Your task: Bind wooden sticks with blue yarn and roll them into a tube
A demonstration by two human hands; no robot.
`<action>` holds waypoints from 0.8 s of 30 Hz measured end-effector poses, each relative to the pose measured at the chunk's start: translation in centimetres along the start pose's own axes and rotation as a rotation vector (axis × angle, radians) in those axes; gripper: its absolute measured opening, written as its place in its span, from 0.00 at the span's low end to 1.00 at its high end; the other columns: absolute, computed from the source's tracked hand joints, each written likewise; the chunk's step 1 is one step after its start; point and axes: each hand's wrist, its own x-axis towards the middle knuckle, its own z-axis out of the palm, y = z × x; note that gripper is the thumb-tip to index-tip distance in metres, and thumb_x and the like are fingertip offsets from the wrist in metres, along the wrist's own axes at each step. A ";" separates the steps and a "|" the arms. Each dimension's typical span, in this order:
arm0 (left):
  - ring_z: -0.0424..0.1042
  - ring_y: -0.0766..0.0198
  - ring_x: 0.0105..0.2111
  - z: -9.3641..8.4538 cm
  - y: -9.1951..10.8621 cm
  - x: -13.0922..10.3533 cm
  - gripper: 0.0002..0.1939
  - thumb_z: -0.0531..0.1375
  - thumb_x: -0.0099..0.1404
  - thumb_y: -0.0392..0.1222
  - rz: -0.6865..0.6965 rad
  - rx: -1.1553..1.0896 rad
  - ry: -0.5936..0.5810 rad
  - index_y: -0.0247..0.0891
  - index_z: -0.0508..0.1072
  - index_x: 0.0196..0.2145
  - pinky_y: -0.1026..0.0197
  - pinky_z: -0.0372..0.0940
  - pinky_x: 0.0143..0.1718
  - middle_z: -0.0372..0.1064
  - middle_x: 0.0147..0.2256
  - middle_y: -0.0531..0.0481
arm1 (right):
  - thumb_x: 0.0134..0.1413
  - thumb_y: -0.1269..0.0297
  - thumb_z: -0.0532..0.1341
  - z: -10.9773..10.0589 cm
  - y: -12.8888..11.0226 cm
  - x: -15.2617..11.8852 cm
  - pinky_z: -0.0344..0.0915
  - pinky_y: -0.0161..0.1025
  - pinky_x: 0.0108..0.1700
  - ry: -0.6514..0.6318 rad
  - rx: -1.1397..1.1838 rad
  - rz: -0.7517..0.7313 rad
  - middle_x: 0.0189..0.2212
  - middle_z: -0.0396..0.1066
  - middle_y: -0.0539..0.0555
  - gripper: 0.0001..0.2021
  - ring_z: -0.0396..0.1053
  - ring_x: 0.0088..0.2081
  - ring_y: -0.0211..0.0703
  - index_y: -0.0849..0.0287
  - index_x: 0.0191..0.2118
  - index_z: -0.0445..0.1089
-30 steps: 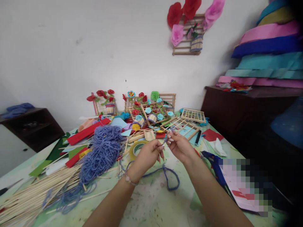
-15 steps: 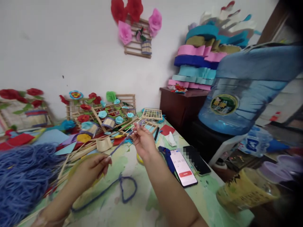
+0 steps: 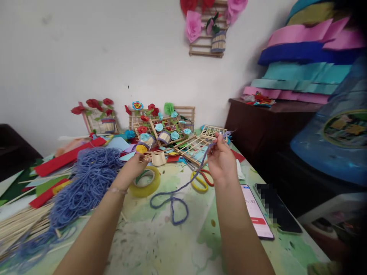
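Note:
A strand of blue-purple yarn (image 3: 183, 187) is pinched between the thumb and fingers of my right hand (image 3: 222, 158). Its short end sticks out above the fingertips, while the rest hangs down and lies in loops on the table. My left hand (image 3: 137, 164) is stretched out at the edge of the craft pile, just behind a roll of clear yellowish tape (image 3: 146, 182). No yarn runs to it, and its fingers look loosely apart beside a small wooden-slat basket (image 3: 158, 158). Scissors with yellow and red handles (image 3: 200, 182) lie near my right wrist.
A big heap of blue yarn (image 3: 86, 183) lies on the left beside thin wooden sticks (image 3: 25, 225). Slatted frames with paper flowers (image 3: 159, 127) lean at the back wall. Two phones, one lit (image 3: 258, 217), rest at right. A large water bottle (image 3: 329, 126) stands beyond the table edge.
My left hand has let go of the yarn and reached forward to the pile. My right hand still holds the strand, which now hangs slack. The view has swung left.

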 end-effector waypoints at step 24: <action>0.72 0.60 0.31 0.6 3.7 0.6 0.23 0.62 0.49 0.41 -0.003 -0.711 -0.282 0.32 0.71 0.44 0.60 0.67 0.32 0.74 0.34 0.45 | 0.43 0.64 0.67 0.3 2.0 -0.2 0.62 0.28 0.28 -0.212 -0.109 0.069 0.23 0.64 0.45 0.08 0.58 0.23 0.27 0.57 0.33 0.74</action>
